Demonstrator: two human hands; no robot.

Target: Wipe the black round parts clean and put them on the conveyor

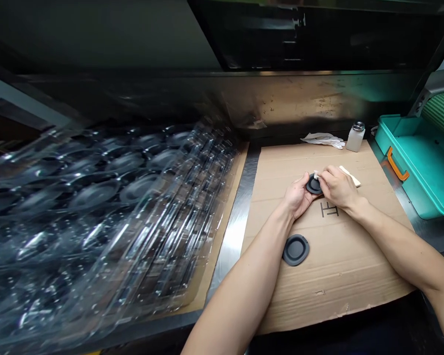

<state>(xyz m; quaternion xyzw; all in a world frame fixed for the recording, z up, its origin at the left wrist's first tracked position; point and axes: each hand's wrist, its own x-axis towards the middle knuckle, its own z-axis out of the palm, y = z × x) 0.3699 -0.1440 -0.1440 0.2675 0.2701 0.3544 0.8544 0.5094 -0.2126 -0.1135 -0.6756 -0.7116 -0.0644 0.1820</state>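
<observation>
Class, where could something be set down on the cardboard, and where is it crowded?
Bare cardboard shows between the metal strip and left hand, and between the loose black dish and right forearm. It is crowded around the right hand, held dish and white wad, and by the glove and jar.

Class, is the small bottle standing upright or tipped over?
Upright: the bottle stands with its silvery cap on top, above its whitish body.

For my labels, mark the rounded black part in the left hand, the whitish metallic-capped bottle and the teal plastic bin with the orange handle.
Rounded black part (pixel 312 185), head view: visible face.
Whitish bottle (pixel 354 141), head view: body.
Teal bin (pixel 419 197), head view: outer wall.
</observation>
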